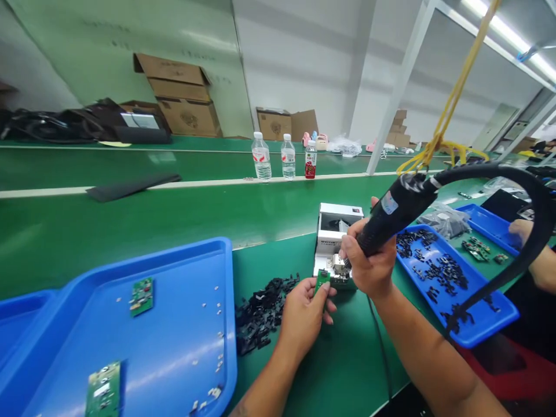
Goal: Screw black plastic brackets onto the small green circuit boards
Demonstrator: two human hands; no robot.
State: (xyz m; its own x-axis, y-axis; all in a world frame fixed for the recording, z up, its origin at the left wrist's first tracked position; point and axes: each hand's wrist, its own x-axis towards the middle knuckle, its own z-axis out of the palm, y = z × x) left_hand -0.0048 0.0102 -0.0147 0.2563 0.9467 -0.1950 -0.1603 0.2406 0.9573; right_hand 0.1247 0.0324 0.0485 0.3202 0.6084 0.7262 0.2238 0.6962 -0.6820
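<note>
Holding a small green board in our left hand, fingers pinched shut on it, we keep it at the white box on the worktop. Our right hand is wrapped tight around the black power tool. We think the tip could slip and poke our fingers, or the board could twist loose into the pile of black parts.

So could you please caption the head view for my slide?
Left hand holds a small green circuit board; right hand grips a black electric screwdriver above it.
</note>
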